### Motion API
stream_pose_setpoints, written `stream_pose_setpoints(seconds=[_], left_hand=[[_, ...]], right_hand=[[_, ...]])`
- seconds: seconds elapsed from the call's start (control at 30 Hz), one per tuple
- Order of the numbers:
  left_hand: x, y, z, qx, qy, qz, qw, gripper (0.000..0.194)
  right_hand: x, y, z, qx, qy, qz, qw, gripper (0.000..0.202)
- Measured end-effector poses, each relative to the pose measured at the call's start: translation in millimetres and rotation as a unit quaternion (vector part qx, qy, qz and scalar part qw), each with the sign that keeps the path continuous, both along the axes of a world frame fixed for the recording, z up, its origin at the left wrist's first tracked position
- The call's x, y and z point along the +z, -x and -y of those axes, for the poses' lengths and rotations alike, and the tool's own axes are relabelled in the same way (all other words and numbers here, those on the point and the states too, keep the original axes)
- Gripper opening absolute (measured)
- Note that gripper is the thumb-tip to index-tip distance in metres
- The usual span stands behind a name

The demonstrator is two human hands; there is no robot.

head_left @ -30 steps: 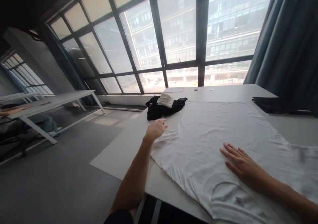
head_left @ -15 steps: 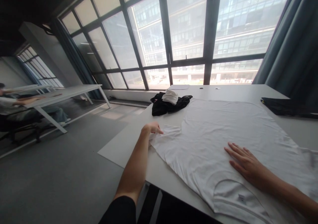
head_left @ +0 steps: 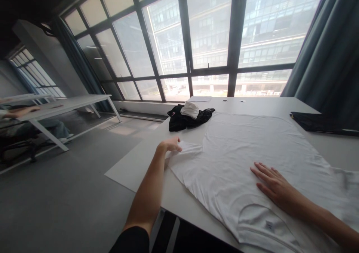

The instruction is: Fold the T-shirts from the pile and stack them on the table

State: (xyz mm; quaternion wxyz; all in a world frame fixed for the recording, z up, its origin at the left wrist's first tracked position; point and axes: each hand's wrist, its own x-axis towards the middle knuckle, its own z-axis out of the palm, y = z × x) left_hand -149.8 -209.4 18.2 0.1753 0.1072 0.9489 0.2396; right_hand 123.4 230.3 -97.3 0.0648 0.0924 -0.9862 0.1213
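Note:
A white T-shirt (head_left: 224, 159) lies spread over the table, its neckline and small label toward me at the lower right. My left hand (head_left: 171, 144) is closed on the end of the left sleeve, and folds run from the fingers toward the body of the shirt. Flat on the shirt's upper chest rests my right hand (head_left: 270, 180), fingers stretched out and holding nothing. The far right sleeve is partly hidden behind my right forearm.
On the white table (head_left: 126, 172), a black garment (head_left: 179, 123) lies crumpled under a white bundled cloth (head_left: 190, 110). Dark folded fabric (head_left: 314, 122) lies at the right. Another person sits by a second table (head_left: 75, 105) at far left. Windows stand behind.
My left hand still grips the sleeve and has lifted it slightly, drawing the folds tighter. The right hand stays flat on the shirt. The whole view has shifted a little.

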Motion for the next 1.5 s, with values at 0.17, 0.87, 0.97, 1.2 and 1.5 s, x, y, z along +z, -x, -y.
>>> stream_pose_setpoints(seconds=[0.17, 0.87, 0.97, 1.2, 1.5], left_hand=[[16.4, -13, 4, -0.028, -0.070, 0.023, 0.997, 0.076], [6.1, -64, -90, -0.232, -0.381, 0.220, 0.867, 0.051], [-9.7, -72, -108, -0.212, -0.381, 0.232, 0.869, 0.056], [-34.1, -73, -128, -0.142, -0.400, 0.243, 0.872, 0.045], [-17.1, -71, -114, -0.149, -0.453, 0.264, 0.838, 0.042]], right_hand=[[1.6, 0, -1, 0.007, 0.003, 0.004, 1.000, 0.060], [1.8, 1, -1, 0.010, 0.013, 0.000, 1.000, 0.059], [3.1, -1, -1, 0.009, 0.022, 0.001, 1.000, 0.058], [35.7, -3, 25, 0.011, 0.153, -0.077, 0.985, 0.043], [80.0, 41, 145, 0.105, 0.359, 0.100, 0.922, 0.049]])
